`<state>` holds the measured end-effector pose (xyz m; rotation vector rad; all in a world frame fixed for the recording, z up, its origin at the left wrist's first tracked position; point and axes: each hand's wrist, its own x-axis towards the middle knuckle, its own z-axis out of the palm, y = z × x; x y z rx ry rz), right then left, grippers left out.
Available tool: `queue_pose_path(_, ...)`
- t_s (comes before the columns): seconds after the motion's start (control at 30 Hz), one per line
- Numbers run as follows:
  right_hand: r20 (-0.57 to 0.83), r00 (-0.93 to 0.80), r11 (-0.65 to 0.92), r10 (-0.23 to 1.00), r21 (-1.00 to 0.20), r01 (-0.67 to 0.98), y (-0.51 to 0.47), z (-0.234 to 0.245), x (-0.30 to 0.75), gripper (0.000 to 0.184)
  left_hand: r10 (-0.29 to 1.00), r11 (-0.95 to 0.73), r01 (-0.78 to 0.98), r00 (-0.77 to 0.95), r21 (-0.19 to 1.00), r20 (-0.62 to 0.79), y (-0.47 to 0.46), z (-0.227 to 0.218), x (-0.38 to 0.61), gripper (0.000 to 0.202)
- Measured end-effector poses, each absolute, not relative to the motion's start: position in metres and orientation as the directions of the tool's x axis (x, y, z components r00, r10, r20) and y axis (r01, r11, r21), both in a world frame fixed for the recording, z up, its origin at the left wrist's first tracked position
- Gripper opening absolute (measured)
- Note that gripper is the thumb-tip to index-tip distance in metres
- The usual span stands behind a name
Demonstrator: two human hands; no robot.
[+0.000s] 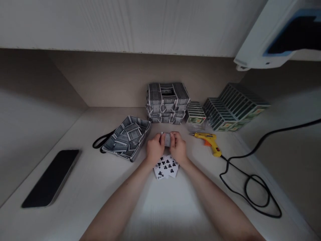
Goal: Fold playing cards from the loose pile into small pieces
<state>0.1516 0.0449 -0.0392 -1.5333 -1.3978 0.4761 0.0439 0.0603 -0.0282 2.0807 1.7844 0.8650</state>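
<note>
Between my two hands is a playing card [166,139] with its grey patterned back showing. My left hand [154,147] grips its left edge, fingers closed, and my right hand [178,147] pinches the right edge. Whether it is one card or more, I cannot tell. Just below my hands, face-up club cards [166,166] lie overlapping on the white surface. To the left of my left hand sits an open tray made of cards [140,154], with loose folded cards inside. Behind my hands stands a box built from cards [167,108].
A yellow glue gun [207,138] lies at the right, its black cord [247,197] looping forward. Card packs [225,113] and a smaller pack row [195,113] stand at the back right. Black-handled scissors [101,141] lie partly under the tray. A phone [51,179] rests far left.
</note>
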Motion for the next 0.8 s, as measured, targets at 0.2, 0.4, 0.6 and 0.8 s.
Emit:
queue_pose_path(0.2, 0.272, 0.333, 0.082, 0.903, -0.869, 0.488, 0.046, -0.04, 0.155, 0.036, 0.962, -0.231, 0.797, 0.101, 0.559, 0.254, 0.06, -0.031, 0.043, 0.047)
queue_pose_path(0.4, 0.311, 0.327, 0.097, 0.892, -0.84, 0.534, 0.045, -0.04, 0.153, 0.034, 0.953, -0.248, 0.834, 0.12, 0.493, 0.277, 0.059, -0.024, 0.043, 0.046)
queue_pose_path(0.6, 0.136, 0.319, 0.056, 0.938, -0.968, 0.246, 0.054, -0.041, 0.16, 0.035, 0.942, -0.291, 0.743, 0.113, 0.602, 0.316, 0.057, -0.019, 0.041, 0.045)
queue_pose_path(0.8, 0.21, 0.393, 0.129, 0.895, -0.966, 0.222, 0.062, -0.041, 0.171, 0.038, 0.963, -0.262, 0.43, 0.178, 0.864, 0.204, 0.053, 0.02, 0.039, 0.046)
